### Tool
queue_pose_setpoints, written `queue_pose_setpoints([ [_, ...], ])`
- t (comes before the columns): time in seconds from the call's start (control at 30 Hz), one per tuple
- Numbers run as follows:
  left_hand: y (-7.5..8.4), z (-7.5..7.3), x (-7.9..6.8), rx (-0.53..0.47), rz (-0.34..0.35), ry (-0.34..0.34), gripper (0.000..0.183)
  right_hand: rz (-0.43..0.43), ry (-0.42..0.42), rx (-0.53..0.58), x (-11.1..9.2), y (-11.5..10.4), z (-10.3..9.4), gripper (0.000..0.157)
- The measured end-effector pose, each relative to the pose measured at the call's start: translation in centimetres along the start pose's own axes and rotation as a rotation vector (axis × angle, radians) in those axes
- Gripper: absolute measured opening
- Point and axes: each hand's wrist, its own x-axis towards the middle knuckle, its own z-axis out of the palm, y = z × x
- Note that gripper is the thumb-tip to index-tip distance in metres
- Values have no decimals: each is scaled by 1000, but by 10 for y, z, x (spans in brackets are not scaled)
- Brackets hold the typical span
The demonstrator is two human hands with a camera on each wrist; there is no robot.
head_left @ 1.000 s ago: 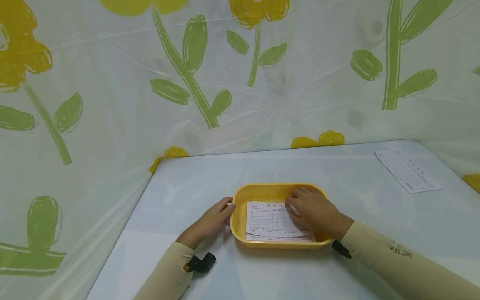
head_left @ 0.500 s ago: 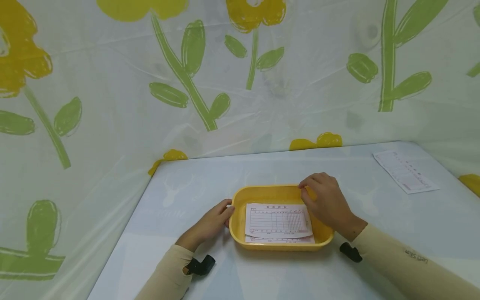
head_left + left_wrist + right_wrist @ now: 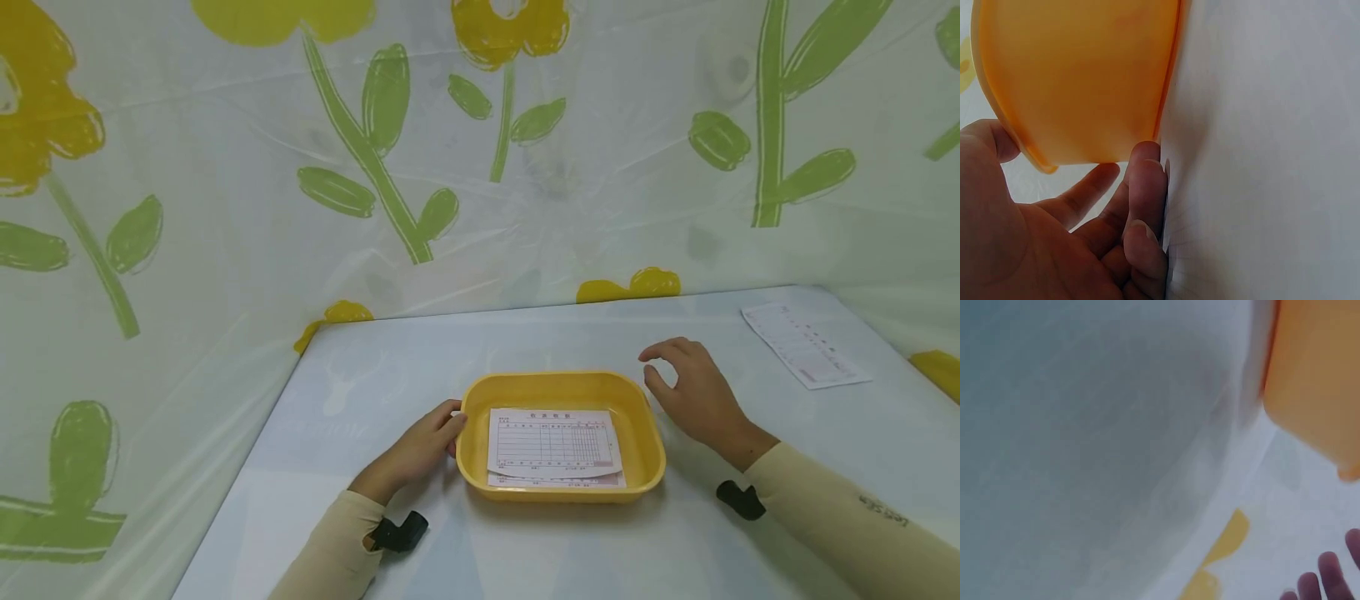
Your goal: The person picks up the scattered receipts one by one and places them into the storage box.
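Observation:
A yellow plastic basin (image 3: 558, 495) stands on the table with printed paper forms (image 3: 555, 443) lying overlapped inside it. My left hand (image 3: 417, 447) holds the basin's left end. In the left wrist view, the thumb (image 3: 1005, 145) is on the rim while the other fingers lie against the end wall and near its base. To the right of the basin, my right hand (image 3: 699, 395) is raised off the table, thumb and forefinger curved apart with nothing between them. Its fingertips (image 3: 1330, 565) show at the corner of the right wrist view, away from the basin wall.
Another printed paper form (image 3: 808, 346) lies at the table's back right. Behind the pale table (image 3: 420, 350) hangs a white curtain (image 3: 247, 167) with yellow flowers and green leaves. Both wrists carry black straps.
My right hand has lifted out of the basin and moved right past its rim, uncovering the forms. The left hand keeps its hold, and the basin stays in place.

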Motion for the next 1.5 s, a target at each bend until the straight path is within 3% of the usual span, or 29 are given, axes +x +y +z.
queue_pose_setpoints([
  [0.17, -1, 0, 0, -5, -6, -1, 38, 81, -72, 36, 2, 22, -10, 24],
  [0.5, -4, 0, 0, -6, -21, -4, 38, 217, -270, -24, 4, 64, -17, 34],
  [0.77, -4, 0, 0, -10, -20, 0, 37, 280, -372, -71, 5, 92, -27, 37],
  [1.1, -3, 0, -1, -2, -25, 0, 37, 265, -406, -96, 2, 124, -51, 40],
  [1.33, -4, 0, -1, -5, -30, -5, 37, 240, -335, -127, -1, 137, -67, 38],
  [1.5, -5, -1, -1, 6, -30, -2, 38, 267, -303, -159, 0, 145, -78, 37],
])
